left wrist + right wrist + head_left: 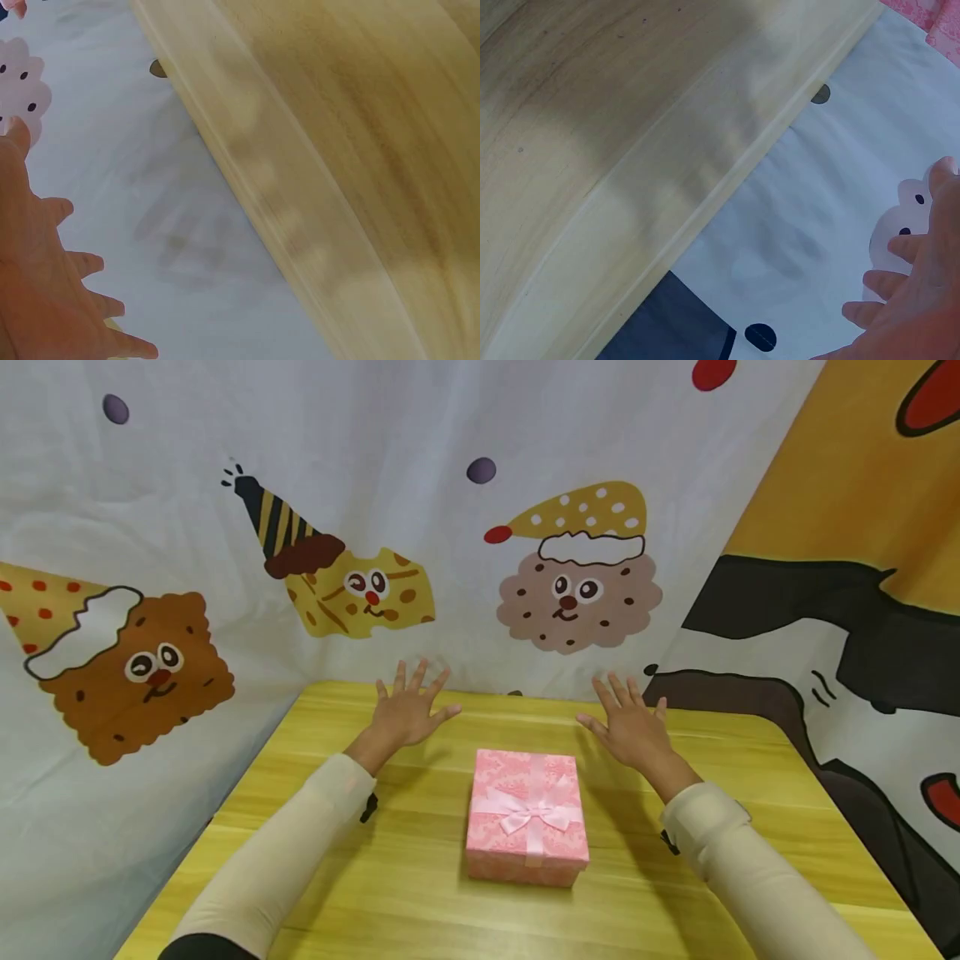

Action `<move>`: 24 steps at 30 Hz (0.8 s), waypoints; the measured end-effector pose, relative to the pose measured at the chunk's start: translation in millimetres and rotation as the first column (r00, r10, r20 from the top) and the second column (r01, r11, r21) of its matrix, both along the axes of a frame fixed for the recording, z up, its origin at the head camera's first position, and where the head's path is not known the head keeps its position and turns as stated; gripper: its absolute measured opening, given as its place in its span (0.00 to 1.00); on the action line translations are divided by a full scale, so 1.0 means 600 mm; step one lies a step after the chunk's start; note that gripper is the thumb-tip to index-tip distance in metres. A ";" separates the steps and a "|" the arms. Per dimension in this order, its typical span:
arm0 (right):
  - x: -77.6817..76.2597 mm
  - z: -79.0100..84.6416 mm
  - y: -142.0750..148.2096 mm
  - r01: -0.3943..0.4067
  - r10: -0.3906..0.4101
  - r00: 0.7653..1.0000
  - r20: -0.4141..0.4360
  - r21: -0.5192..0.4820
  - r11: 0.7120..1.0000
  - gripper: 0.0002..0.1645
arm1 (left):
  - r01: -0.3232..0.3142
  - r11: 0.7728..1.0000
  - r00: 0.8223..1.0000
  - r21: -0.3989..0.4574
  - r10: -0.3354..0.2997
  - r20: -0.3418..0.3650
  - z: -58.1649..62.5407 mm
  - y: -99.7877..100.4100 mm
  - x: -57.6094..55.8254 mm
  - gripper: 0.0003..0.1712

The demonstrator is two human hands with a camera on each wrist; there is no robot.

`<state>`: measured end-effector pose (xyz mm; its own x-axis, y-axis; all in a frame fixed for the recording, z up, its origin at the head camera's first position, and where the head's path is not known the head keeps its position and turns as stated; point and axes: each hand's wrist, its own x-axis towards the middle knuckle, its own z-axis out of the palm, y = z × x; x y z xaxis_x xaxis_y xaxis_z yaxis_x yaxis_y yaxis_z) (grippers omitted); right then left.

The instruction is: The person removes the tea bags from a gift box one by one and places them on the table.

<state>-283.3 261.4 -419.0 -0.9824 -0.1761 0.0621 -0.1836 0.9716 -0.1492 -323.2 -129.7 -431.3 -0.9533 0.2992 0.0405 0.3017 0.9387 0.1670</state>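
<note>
A pink gift box (498,835) with a pale ribbon and bow on its lid sits on the wooden table in the head view. Beyond it to the left, my left hand (405,714) is held out, palm down, fingers straight and spread. My right hand (636,731) mirrors it beyond the box to the right, with its fingers spread too. Neither hand holds anything, and both are apart from the box. The left wrist view shows the left hand (45,277) with fingers fanned out, and the right wrist view shows the right hand (915,300) likewise.
The yellowish wooden table (420,893) ends at a far edge just beyond the fingertips. Behind it hangs a white cloth (420,435) printed with cartoon biscuits and cheese in party hats. A larger orange and black print (817,493) covers the right side.
</note>
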 end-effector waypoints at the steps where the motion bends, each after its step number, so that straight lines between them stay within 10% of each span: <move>1: 0.001 0.001 0.000 -0.002 0.002 1.000 -0.001 -0.002 1.000 0.50 | 0.000 1.000 1.000 0.004 0.000 0.001 0.001 0.000 0.002 0.47; 24: 0.030 -0.003 -0.006 -0.064 0.063 0.998 -0.023 -0.047 0.997 0.49 | 0.052 0.998 0.998 -0.022 -0.053 -0.026 -0.002 0.003 0.031 0.51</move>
<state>-265.2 257.8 -420.9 -0.9677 -0.2343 0.0927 -0.2482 0.9498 -0.1906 -304.5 -127.6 -432.6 -0.9349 0.3500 0.0590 0.3549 0.9246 0.1387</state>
